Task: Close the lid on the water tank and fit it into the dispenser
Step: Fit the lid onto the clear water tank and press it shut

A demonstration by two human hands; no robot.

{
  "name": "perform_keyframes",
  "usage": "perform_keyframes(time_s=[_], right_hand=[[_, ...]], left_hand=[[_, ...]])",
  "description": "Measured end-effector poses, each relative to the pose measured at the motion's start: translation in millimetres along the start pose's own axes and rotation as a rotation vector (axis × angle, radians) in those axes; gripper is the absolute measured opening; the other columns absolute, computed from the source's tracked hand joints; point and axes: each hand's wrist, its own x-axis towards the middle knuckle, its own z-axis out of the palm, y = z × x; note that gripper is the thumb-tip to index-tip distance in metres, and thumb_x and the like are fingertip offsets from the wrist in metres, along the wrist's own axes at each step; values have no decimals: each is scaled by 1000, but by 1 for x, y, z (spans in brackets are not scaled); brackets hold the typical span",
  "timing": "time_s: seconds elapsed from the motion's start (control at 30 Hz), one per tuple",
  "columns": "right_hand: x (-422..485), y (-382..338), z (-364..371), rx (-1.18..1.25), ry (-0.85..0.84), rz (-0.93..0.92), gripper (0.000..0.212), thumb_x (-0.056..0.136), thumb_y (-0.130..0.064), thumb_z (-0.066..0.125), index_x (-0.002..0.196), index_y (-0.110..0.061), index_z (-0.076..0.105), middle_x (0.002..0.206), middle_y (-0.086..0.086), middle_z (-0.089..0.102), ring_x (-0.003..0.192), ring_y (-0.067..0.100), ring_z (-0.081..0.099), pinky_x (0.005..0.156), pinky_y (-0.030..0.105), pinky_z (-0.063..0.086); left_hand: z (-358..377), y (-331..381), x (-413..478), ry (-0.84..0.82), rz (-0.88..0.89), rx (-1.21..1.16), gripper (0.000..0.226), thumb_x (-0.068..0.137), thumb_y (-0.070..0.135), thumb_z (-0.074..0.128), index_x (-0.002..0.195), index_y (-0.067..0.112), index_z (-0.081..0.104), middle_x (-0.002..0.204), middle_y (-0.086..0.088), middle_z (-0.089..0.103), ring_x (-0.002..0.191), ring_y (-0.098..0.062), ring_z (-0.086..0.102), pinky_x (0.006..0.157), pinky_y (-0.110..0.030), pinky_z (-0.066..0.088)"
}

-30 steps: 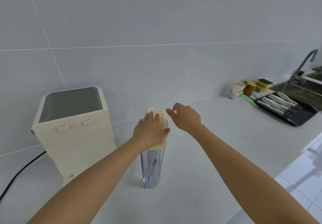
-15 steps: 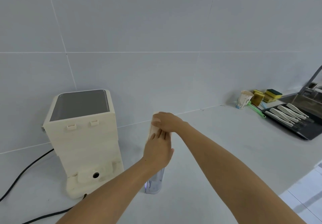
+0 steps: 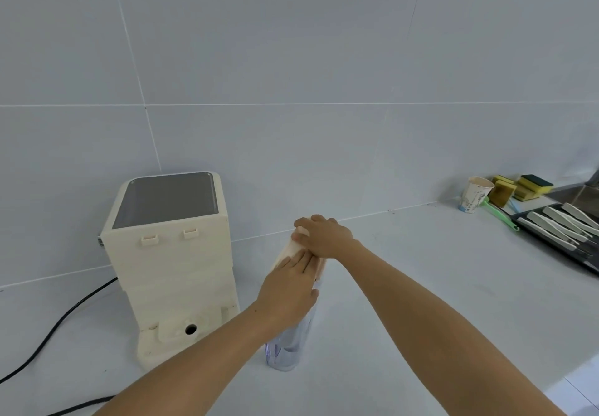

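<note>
Forearms, two, reach in from the bottom edge and meet over one water tank (image 3: 285, 349). Tank is clear plastic, upright on the counter (image 3: 405, 286), just right of the dispenser (image 3: 175, 263) and not touching it. One cream lid (image 3: 288, 252) sits on top of the tank, mostly covered by hands; can't tell if it is fully seated.

Left hand (image 3: 288, 289): flat, fingers straight, pressed against the near part of the lid, not gripping. Right hand (image 3: 322, 235): fingers curled down over the far end of the lid, holding it there.

Dispenser: one, cream box with grey top panel, back toward the camera. Two small clips sit under its top edge; a round port shows in the low base step facing the tank. The bay above that step is vacant. Between tank and dispenser only bare counter, with the left forearm crossing in front of the tank's lower half.

Left of the dispenser: black power cord (image 3: 61, 321), two runs visible on the counter.

Far right of the tank, by the wall: one paper cup (image 3: 473, 193), three yellow sponges (image 3: 518, 187) that I can count, one green-handled brush (image 3: 499, 214), one dark tray (image 3: 557, 237) with several white-handled utensils. Tiled wall (image 3: 291, 75) lies behind everything.
</note>
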Motion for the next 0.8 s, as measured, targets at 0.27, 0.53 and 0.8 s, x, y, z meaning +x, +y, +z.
perform_keyframes(time_s=[0.27, 0.53, 0.8], right_hand=[[-5, 14, 8, -139, 123, -58, 42, 95, -38, 27, 127, -16, 42, 131, 3, 49, 123, 25, 44, 94, 39, 40], [-31, 45, 29, -288, 162, -177, 41, 95, -35, 30, 123, -9, 45, 125, 7, 49, 109, 22, 43, 94, 36, 40], [-55, 56, 46, -401, 275, -233, 59, 22, -9, 85, 75, -15, 60, 62, 10, 63, 46, 23, 56, 42, 31, 50]], left_hand=[[-4, -20, -11, -34, 14, 97, 60, 95, 27, 34, 145, 8, 7, 158, -5, 7, 145, -15, 8, 118, -26, 6], [-1, -38, -26, -108, 20, 165, 68, 91, 37, 44, 143, 4, 16, 156, -9, 13, 145, -16, 14, 116, -22, 6], [-10, -61, -19, -185, 6, 128, 69, 94, 38, 33, 144, 12, -8, 157, -1, -12, 144, -11, -9, 116, -24, 1]])
